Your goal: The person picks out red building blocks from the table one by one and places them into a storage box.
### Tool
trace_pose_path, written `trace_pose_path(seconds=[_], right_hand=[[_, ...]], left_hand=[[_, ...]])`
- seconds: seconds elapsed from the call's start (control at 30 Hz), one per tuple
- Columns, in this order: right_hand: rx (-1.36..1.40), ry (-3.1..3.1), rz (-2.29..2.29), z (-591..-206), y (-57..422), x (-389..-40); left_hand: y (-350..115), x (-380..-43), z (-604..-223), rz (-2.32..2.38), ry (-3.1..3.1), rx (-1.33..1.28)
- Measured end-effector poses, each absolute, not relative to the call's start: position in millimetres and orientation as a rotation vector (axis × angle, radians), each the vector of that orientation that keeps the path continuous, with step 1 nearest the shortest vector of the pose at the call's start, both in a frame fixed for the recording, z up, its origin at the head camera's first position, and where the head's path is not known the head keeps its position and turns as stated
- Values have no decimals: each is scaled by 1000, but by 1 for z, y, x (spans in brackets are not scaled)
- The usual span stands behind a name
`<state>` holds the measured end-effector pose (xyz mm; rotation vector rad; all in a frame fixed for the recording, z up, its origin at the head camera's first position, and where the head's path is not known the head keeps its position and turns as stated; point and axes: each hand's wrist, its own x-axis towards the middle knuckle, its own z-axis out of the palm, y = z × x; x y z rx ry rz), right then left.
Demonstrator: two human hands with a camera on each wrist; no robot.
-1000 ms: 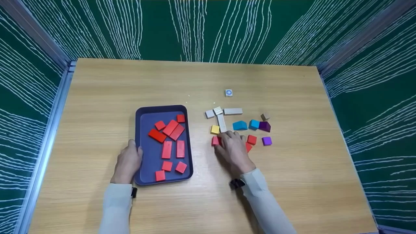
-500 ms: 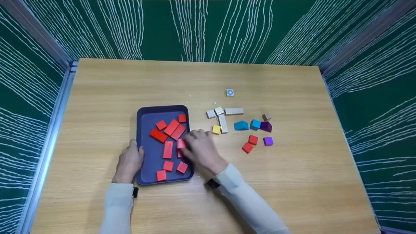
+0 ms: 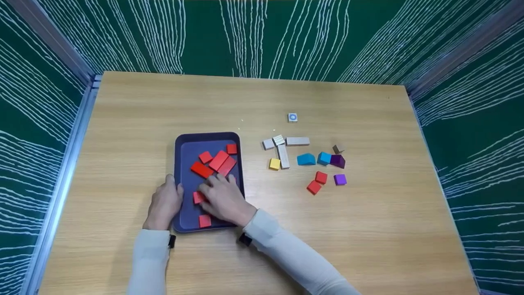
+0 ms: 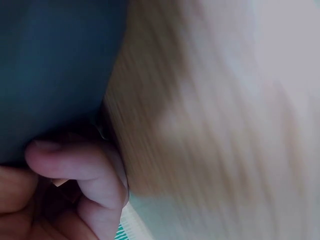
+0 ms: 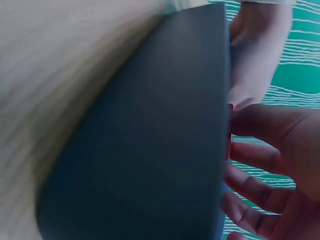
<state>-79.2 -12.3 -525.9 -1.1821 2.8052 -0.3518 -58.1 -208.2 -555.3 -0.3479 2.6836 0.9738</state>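
Note:
In the head view a dark blue tray (image 3: 189, 149) holds several red blocks, among them an orange-red oblong one (image 3: 202, 169). My left hand (image 3: 164, 205) grips its left edge; the left wrist view has the thumb (image 4: 75, 162) against the tray wall (image 4: 55, 65). Reaching over the tray's right rim, my right hand (image 3: 225, 200) pinches a red block (image 3: 199, 197) low over the tray floor, and it covers some blocks beneath. In the right wrist view the tray's outer wall (image 5: 150, 125) hides the fingertips and most of the block.
Right of the tray lie two red blocks (image 3: 314, 187), a yellow block (image 3: 274, 164), several pale blocks (image 3: 297, 141), blue blocks (image 3: 306, 159) and purple blocks (image 3: 340, 179). A small cube with a blue ring (image 3: 292, 117) sits farther back. Green walls surround the wooden table (image 3: 368, 237).
My right hand has picked the red block from beside the yellow one and carried it left into the tray. My left hand keeps its grip on the tray edge.

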Motion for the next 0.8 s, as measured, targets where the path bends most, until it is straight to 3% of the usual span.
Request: trace_pose_path(seconds=[0.43, 0.8], right_hand=[[-1168, 2816, -197, -537, -14, -75], [-1131, 2867, -450, -529, 11, -82]], left_hand=[[-208, -60, -553, 989, 2653, -353], [-207, -58, -553, 1003, 2655, -357]])
